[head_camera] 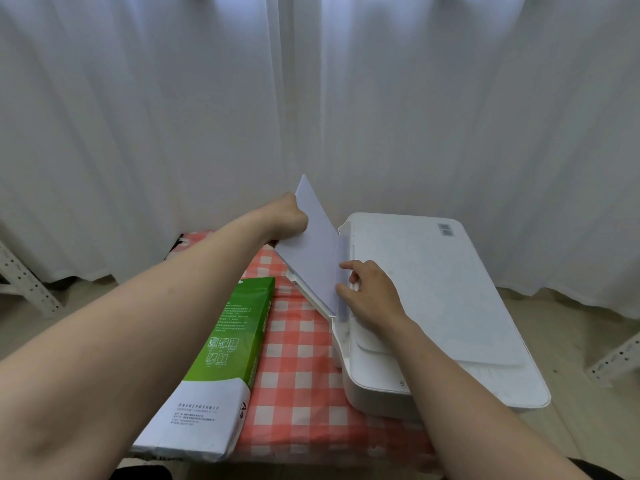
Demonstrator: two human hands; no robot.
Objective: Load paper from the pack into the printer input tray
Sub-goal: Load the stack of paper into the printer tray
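A white printer (pixel 433 299) sits on the right of a small table with a red-and-white checked cloth (pixel 298 375). Its input tray (pixel 311 299) opens at the left side, and a stack of white paper (pixel 311 251) leans in it, tilted up to the left. My left hand (pixel 289 216) is stretched far forward and grips the stack's upper left edge. My right hand (pixel 370 292) rests on the printer's top by the slot, fingers spread against the paper's right edge. The green-and-white paper pack (pixel 221 362) lies flat on the cloth at the left.
White curtains (pixel 311 98) hang close behind the table. Pale metal shelf legs (pixel 24 285) stand at the far left and another (pixel 616 358) at the far right on a beige floor. The printer overhangs the table's right side.
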